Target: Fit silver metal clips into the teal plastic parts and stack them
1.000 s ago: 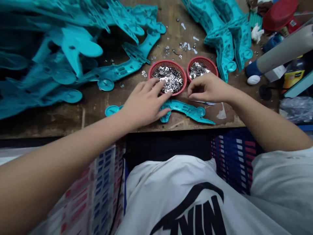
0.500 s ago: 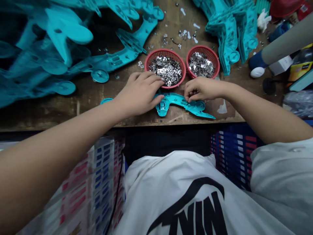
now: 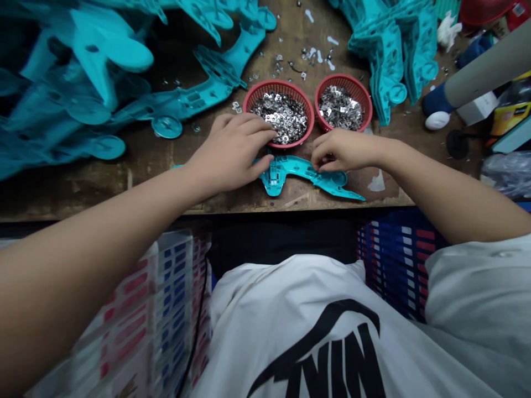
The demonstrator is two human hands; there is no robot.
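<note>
A curved teal plastic part (image 3: 296, 167) lies near the table's front edge, its left end hidden beneath my left hand (image 3: 237, 150). That hand is open, thumb apart and resting by the part, with its fingers stretched to the near left rim of a red basket (image 3: 311, 105) of small metal clips (image 3: 286, 119). My right hand (image 3: 342, 150) is closed in a pinch on top of the part's right half; whatever its fingertips hold is hidden. Just behind it stands a second red basket (image 3: 370, 108), filled with similar small metal pieces (image 3: 342, 108).
Large teal mouldings (image 3: 83, 105) are heaped at the left, and more teal parts (image 3: 384, 61) stand stacked at the back right. Loose metal bits and white scraps (image 3: 319, 55) lie between them. A grey pole (image 3: 481, 63) slants in from the right. Plastic crates (image 3: 398, 260) flank my lap.
The view has shifted very slightly. My left hand has moved a touch to the left; my right hand stays pinched over the same spot on the teal part.
</note>
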